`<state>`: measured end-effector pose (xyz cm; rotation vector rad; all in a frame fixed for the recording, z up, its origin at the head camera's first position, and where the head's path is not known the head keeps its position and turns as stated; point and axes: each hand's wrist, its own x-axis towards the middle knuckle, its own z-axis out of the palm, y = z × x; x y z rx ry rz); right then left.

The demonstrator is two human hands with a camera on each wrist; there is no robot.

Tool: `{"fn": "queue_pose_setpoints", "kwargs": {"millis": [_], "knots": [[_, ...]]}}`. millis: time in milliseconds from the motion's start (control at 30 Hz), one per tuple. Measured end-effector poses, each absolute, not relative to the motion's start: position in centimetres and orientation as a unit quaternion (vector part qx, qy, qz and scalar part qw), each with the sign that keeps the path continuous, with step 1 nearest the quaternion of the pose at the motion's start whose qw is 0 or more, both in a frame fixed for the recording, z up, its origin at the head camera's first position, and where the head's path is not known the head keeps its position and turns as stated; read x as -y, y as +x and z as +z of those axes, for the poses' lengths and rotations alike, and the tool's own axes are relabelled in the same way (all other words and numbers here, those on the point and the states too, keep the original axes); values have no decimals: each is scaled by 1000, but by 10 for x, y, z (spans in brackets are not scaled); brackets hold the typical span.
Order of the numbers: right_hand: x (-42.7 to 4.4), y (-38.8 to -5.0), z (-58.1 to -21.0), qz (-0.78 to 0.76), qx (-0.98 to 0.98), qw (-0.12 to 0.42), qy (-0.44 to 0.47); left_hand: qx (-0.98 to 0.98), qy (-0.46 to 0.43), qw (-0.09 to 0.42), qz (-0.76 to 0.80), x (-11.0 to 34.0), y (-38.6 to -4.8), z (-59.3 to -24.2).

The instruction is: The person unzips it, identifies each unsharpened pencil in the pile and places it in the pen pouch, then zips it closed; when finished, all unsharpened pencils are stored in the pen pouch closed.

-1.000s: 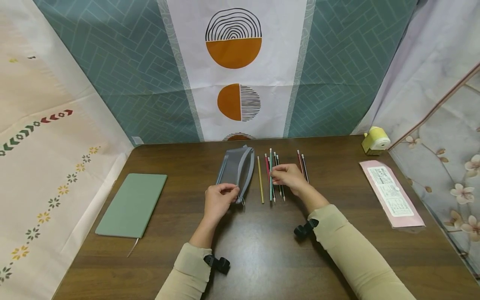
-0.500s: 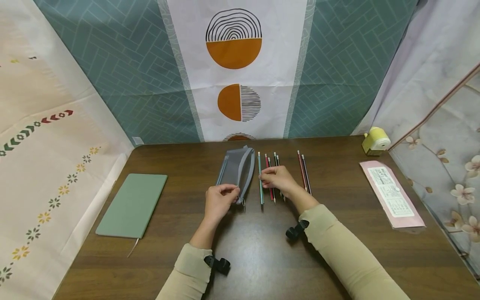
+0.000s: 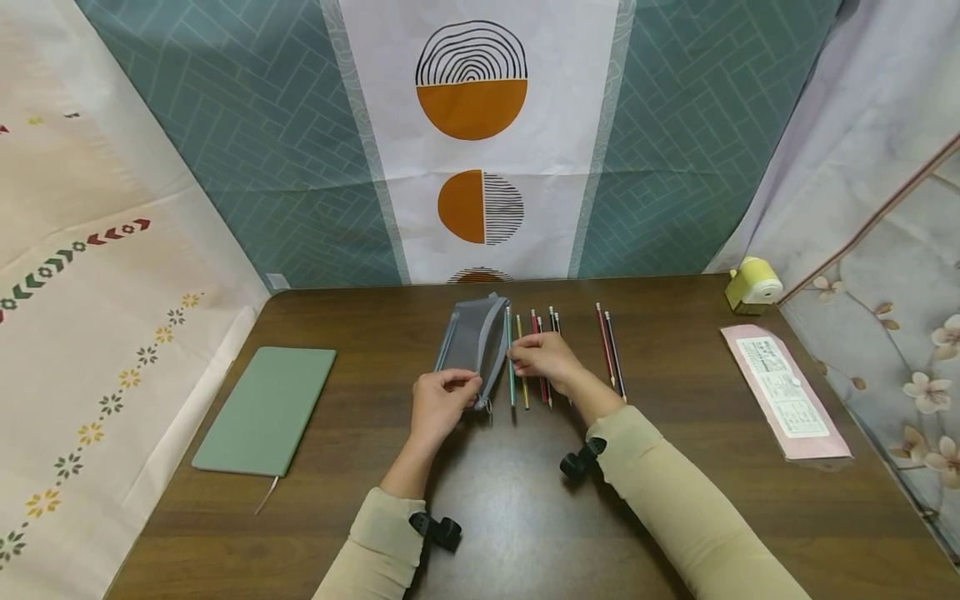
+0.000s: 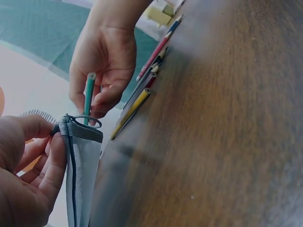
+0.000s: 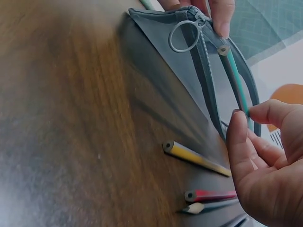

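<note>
My left hand pinches the near end of a grey zip pencil case, whose zip stands undone. A ring pull hangs from that end in the right wrist view. Between thumb and fingertips, my right hand holds a teal pencil alongside the case's opening. In the right wrist view the teal pencil overlaps the gap between the zip edges; whether it is inside, I cannot tell. Just right of it lies a yellow pencil, with several other pencils partly hidden under my right hand.
Two darker pencils lie apart, right of my right hand. A green notebook is on the left of the brown table. At the far right are a yellow pencil sharpener and a pink packet.
My right hand has carried the teal pencil leftward from above the other pencils, past the yellow one, to the case's opening. My left hand has kept its grip on the case.
</note>
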<state>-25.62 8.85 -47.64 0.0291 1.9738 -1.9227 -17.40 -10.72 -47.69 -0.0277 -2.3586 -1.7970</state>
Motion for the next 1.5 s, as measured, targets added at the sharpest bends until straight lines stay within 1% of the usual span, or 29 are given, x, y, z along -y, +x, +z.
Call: {"fn": "queue_pose_setpoints", "kwargs": {"millis": [333,733,1033,1200,1500], "knots": [[-80,-258,-474,-700,-687,192,16,795,-5,79,-601,106,-175,-477],[-65,-262,-470,-690,-704,165,31,797,0,71,-600,105,-179,-475],[-59,-264,-465,-639,-755,144,7,791,-4,70,-608,104,-180,-473],[-60,-264,-466,-612,-778,143,-5,790,-7,70,-608,104,-180,-473],[-71,-261,-465,-637,-754,159,-19,794,-1,68,-604,105,-178,-478]]}}
